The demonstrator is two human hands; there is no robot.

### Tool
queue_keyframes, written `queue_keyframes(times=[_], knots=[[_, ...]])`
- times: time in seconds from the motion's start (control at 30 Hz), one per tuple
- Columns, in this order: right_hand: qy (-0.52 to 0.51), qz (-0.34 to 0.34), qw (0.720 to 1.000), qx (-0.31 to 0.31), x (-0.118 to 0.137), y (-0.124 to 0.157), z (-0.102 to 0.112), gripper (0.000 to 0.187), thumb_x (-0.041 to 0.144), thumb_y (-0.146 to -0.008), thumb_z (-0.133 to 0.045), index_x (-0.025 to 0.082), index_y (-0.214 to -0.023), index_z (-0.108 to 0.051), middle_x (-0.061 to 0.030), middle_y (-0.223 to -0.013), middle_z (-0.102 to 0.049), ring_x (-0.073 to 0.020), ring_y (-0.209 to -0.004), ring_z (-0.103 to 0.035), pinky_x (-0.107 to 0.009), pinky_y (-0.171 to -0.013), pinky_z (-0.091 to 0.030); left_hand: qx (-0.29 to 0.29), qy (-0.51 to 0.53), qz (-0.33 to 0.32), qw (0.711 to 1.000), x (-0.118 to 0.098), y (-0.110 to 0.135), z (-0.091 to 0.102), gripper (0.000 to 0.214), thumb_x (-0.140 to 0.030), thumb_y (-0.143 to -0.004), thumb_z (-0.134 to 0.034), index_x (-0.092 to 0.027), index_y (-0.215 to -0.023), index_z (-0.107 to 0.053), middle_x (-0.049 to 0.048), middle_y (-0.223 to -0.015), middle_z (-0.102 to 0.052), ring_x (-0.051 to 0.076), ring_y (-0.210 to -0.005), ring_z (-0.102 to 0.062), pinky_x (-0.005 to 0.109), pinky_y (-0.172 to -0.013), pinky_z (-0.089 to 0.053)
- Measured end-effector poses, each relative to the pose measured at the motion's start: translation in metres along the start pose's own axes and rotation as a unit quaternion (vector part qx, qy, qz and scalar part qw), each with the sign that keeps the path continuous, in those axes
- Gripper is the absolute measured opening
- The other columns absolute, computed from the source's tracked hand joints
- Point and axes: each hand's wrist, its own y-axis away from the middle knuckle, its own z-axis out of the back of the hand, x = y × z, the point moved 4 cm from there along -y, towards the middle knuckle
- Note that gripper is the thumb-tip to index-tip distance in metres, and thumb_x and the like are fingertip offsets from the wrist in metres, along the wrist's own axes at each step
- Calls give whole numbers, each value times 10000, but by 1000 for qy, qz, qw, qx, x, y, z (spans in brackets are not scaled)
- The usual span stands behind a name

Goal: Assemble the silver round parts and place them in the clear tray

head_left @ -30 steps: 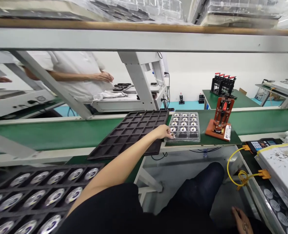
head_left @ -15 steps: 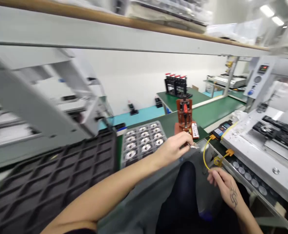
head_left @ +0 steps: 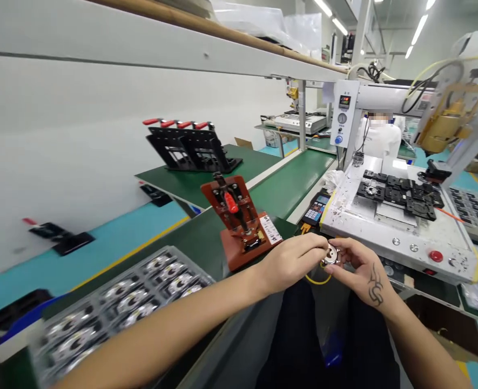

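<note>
A shiny round silver watch case is held between my two hands above my lap. My left hand pinches its left edge with bent fingers. From the other side, my right hand grips the rim between thumb and fingers. The fingers cover part of the case. Just beyond my left hand stands a red-brown toggle-clamp press with a red handle. To the left, a grey tray carries several similar silver cases, partly hidden by my left forearm.
At right stands a white benchtop machine with black fixtures and a red button. A keypad controller lies beside it. Black clamp fixtures with red handles sit on the green table behind. A person is beyond the machine.
My view has turned to the right. My right hand has come up from beside the yellow cable and now grips the watch case along with my left hand.
</note>
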Motion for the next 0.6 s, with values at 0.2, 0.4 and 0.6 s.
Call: queue_keyframes(times=[0.2, 0.4, 0.6], knots=[[59, -35, 997, -23, -10, 12, 48, 431, 470, -863, -873, 218, -1183, -735, -3, -818, -680, -163, -691, -622, -302, -657, -560, 16, 99, 35, 994, 6, -20, -38, 216, -90, -1068, -534, -188, -1250, -595, 123, -1162, -723, 209, -1074, -737, 305, -946, -633], [164, -24, 979, -121, -14, -11, 135, 514, 550, -830, -870, 192, -1164, -715, 25, -727, -592, -164, -653, -561, -307, -633, -507, 31, 133, 156, 978, 81, -79, -76, 422, -176, -1027, -584, -223, -1445, -561, 147, -1429, -644, 282, -1367, -621, 492, -1190, -519], [201, -1, 961, -189, -1, -35, 187, 603, 679, -811, -841, 197, -1145, -703, 12, -744, -583, -183, -672, -547, -324, -630, -489, 201, 119, 268, 935, 185, -155, -139, 596, -317, -870, -809, -142, -1418, -653, 197, -1544, -616, 368, -1465, -553, 496, -1253, -412]])
